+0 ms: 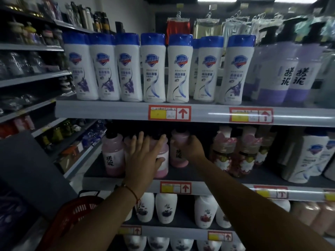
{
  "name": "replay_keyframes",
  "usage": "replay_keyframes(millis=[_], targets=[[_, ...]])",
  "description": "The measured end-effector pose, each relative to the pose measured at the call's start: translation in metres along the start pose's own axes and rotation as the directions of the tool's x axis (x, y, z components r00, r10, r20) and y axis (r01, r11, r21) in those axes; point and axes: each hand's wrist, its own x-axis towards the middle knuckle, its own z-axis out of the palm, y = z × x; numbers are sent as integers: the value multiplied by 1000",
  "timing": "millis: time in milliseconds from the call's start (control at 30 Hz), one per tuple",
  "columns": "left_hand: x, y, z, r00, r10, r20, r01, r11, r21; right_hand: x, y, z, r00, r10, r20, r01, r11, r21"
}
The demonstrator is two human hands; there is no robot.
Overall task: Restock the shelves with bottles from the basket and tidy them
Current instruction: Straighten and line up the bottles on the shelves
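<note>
— Dim shop aisle, steel shelves stocked with toiletries: where are the hands?

— Both reach onto the middle shelf (199, 175), under a top row of white bottles with blue caps (154, 67). The left hand (143, 156) lies with fingers spread and nearly straight against a pink bottle (161, 160), its thumb on the bottle's front; a wide grip, pressing rather than clasping. A red cord (131, 192) circles that wrist.

— And the right?

— The right hand (193, 148) has its fingers curled round the next pink bottle (178, 151), holding it at the shoulder from the right side. That bottle stands upright on the shelf, label with black characters facing out, just beside the one under the left hand.

— Anything else pink there?

— A third pink bottle (112, 154) stands at the left end of the row, apart from both hands. Floral pump bottles (233, 156) stand to the right.

— The basket?

— A red basket (76, 214) sits low left, beneath the left forearm; its contents are hidden.
</note>
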Motion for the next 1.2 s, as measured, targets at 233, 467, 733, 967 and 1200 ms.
replay_keyframes(millis=[233,467,733,967,1200], targets=[[0,0,3,1000,27,4,-27,999,32,-7,15,-11,995,-93,34,94,995,-28],[-1,1,6,1000,10,-18,-10,999,32,-40,20,-16,978,-194,75,186,977,100],[-2,2,13,1000,8,-23,-7,999,33,-58,33,-1,971,-238,11,234,962,137],[-41,-2,14,999,-18,-47,10,986,-167,-63,46,7,969,-244,-42,248,959,137],[-50,-56,-1,772,-636,-20,436,552,-711,-61,51,8,969,-244,-27,244,953,181]])
